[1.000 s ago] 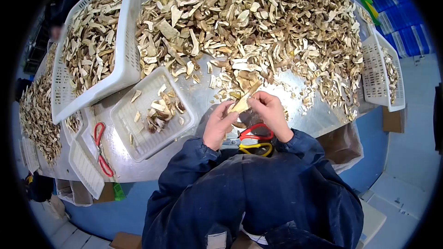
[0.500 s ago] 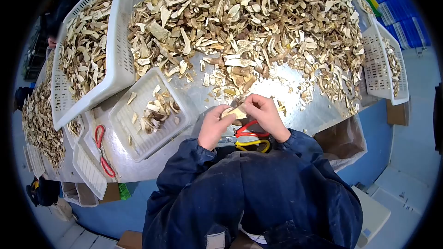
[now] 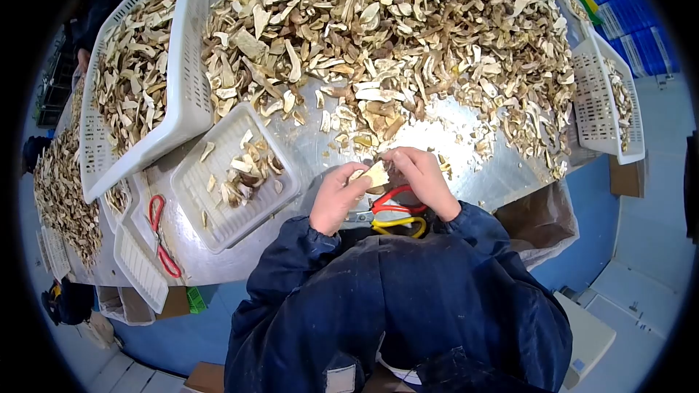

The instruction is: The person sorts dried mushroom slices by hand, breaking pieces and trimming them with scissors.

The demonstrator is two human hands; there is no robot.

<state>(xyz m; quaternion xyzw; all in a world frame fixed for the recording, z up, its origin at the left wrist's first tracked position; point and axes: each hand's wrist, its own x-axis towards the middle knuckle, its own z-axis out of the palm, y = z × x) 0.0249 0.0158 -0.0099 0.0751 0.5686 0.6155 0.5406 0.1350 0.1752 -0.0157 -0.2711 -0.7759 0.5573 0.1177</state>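
Observation:
My left hand (image 3: 335,200) pinches a pale dried mushroom slice (image 3: 376,174) between thumb and fingers, just above the table's near edge. Close against the slice's right side is my right hand (image 3: 424,180), its fingers curled together; what lies between their tips is hidden. Below both hands rest scissors with one red and one yellow handle (image 3: 399,227), blades pointing left. A big heap of dried mushroom slices (image 3: 408,44) spreads over the metal table beyond. Left of my hands, a shallow white tray (image 3: 196,207) holds a small pile of slices.
A large white slotted basket (image 3: 186,94) full of slices stands at the left. Red-handled scissors (image 3: 162,236) lie left of the tray. Another white basket (image 3: 593,102) is at the right, above a lined bin (image 3: 542,229). A co-worker's dark sleeve (image 3: 109,0) shows at upper left.
My right fingertips have shifted slightly up along the slice's right edge, and more of its pale face shows. My left hand has barely moved.

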